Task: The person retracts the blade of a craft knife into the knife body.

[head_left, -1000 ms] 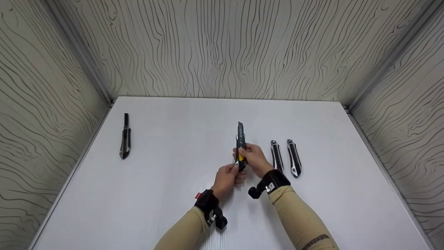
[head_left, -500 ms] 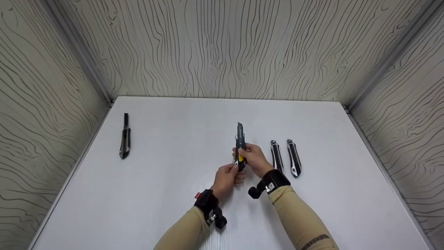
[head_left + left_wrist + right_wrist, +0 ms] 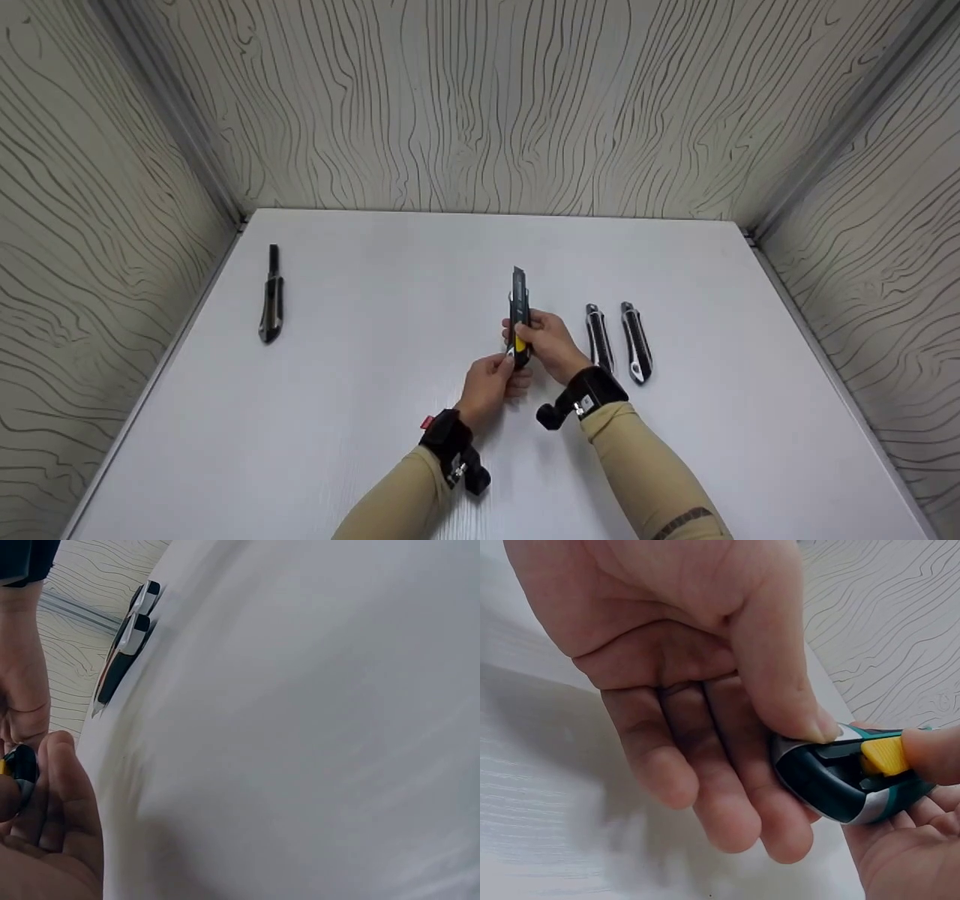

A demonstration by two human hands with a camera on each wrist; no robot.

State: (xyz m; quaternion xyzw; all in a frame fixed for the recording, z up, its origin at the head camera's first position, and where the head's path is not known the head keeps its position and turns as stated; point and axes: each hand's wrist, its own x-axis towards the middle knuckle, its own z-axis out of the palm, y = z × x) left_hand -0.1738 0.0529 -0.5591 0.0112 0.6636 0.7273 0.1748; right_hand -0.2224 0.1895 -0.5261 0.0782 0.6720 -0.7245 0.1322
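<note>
A: What is the head view showing?

B: The left hand [image 3: 487,386] is pinching the butt of a snap-off utility knife [image 3: 519,307], while the right hand [image 3: 553,345] is gripping the body, its thumb lying at a yellow slider [image 3: 520,346]. The blade [image 3: 519,280] is projecting from the far end, pointing away from the person.

A: Which step is this pose suggesting?

B: Probably the right thumb is adjusting the blade by the slider; which way, I am not able to tell. The next move is likely calling for a steady hold at the butt, even thumb pressure along the slot, and fingers keeping off the edge.

A: What else is lying on the worktop [image 3: 337,420]?

B: An inner knife [image 3: 598,334] and an outer knife [image 3: 637,343] are lying side by side on the right; a far-left knife [image 3: 272,307] is lying well apart.

A: And the left wrist view?

B: The held knife's rounded end is sitting between left thumb and fingers, with the right hand coming in from above.

A: The right wrist view?

B: The left thumb is pressing the butt from above, three fingers extending loosely beside it; the right thumb is touching the slider, its fingers supporting the underside.
</note>
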